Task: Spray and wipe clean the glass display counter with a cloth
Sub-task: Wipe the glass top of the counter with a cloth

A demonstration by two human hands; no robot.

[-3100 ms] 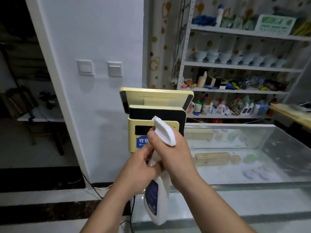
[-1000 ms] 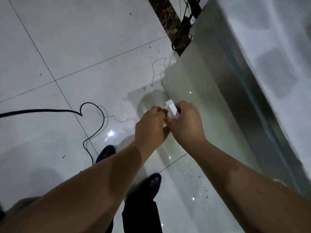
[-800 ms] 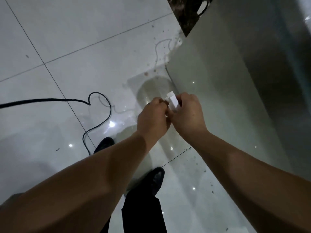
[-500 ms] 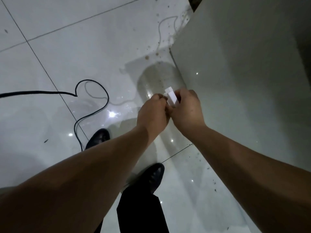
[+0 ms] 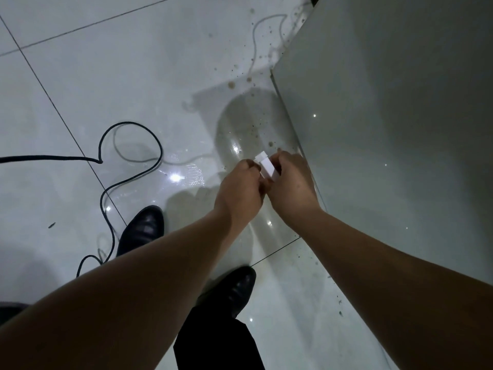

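Left hand (image 5: pixel 240 188) and right hand (image 5: pixel 290 185) — both gripping spray nozzle (image 5: pixel 266 166) | nozzle between hands

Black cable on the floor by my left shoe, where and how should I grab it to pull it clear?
Probably the rounded top of the loop in the cable, pinched from straight above: it lies flat on the floor, and that arc is clear of the left shoe. Free a hand first: left hand and right hand both grip the spray nozzle.
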